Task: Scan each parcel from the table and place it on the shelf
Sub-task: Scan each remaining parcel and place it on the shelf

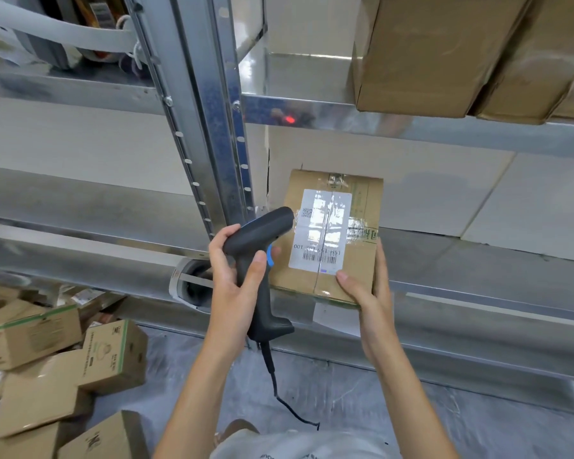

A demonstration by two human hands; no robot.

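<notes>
- Fingers first: the right hand [367, 293] pinches the near right corner of the parcel [332, 236], thumb on top by the label, fingers [380, 260] up its right side; the left hand [237, 276] is curled tight round the grip of the scanner [262, 256], with a fingertip at the blue trigger.
- Shelf [478, 260]: the metal rack fills the view. The parcel's far part lies over the middle shelf, its near end over the front edge in the right hand. Push it fully in, so that no corner overhangs the lip.
- Upper-shelf boxes [444, 51] jut out overhead; I would keep the parcel low while sliding it in.
- Loose cartons [63, 359] lie heaped at lower left, presumably awaiting their turn; whether they rest on a desk I cannot tell.
- Parcel label [320, 233]: glossy tape glares over it, with the barcode at its near edge. The scanner's nose sits beside the label's left edge, seemingly aimed past it.
- Red dot [289, 119]: a glow on the upper shelf beam, probably the scanner's beam. If so, tilt the nose down onto the barcode before trusting the scan.
</notes>
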